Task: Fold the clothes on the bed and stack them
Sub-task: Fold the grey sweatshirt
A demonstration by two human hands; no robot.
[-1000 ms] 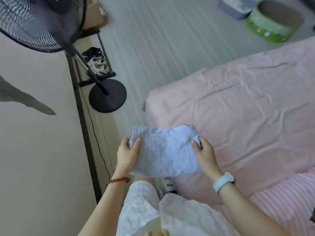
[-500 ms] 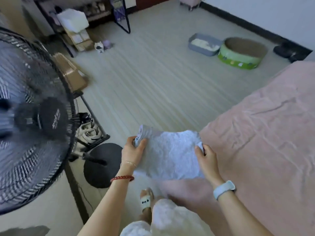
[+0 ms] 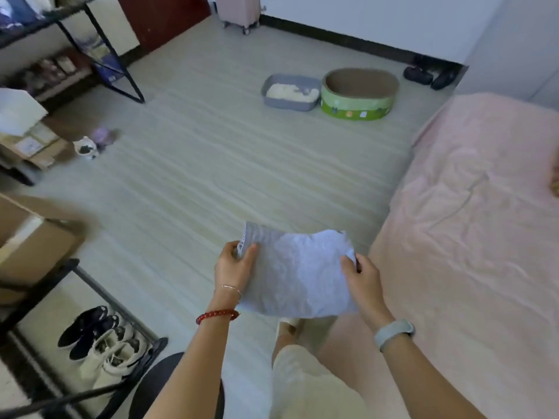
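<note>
Head view: both hands hold a folded pale blue cloth [image 3: 298, 275] in the lower centre of the frame, above the floor just left of the bed. The left hand [image 3: 233, 266] pinches its left edge, thumb on top and fingers curled beneath; the right hand [image 3: 361, 275] pinches the right edge the same way. Half a second ago the grip was the same, but the view has since swung up and away from the fan: the fan head that filled the left of the frame is gone, and only its dark base [image 3: 169, 385] shows at the lower edge.

The bed [image 3: 472, 237], under a wrinkled pink sheet, runs down the right side. A pale striped floor [image 3: 211, 176] fills the middle. In the upper centre sit a grey tray [image 3: 292, 92] and, touching it, a green oval tub [image 3: 360, 93]. Shoes [image 3: 99, 343] lie on a low rack at lower left, and cardboard boxes [image 3: 33, 246] stand at the left edge.
</note>
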